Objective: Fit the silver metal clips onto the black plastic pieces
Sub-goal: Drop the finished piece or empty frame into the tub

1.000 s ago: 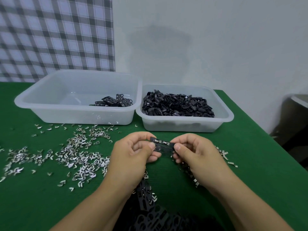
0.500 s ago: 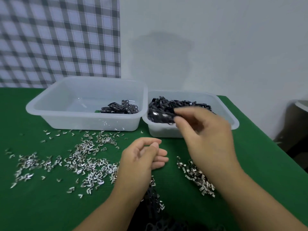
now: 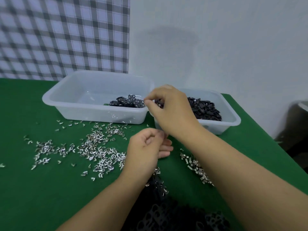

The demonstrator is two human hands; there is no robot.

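The right hand (image 3: 168, 110) hangs over the right edge of the left tub (image 3: 80, 114), its fingertips (image 3: 146, 102) bunched above that tub's small heap of pieces (image 3: 128, 102). Whether they pinch a piece cannot be told. This is judged to be the drop-off point for fitted work. The left hand (image 3: 146, 150) rests mid-tabletop (image 3: 33, 197), loosely curled, with nothing seen in it. The loose clips (image 3: 93, 147) lie just beside it, likely kept close for the next fit.

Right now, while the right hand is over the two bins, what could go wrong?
The right hand is above the rims where the left bin and right bin meet, so a piece let go there could land in the wrong pile. Its forearm crosses near the small heap of silver clips and might sweep some away.
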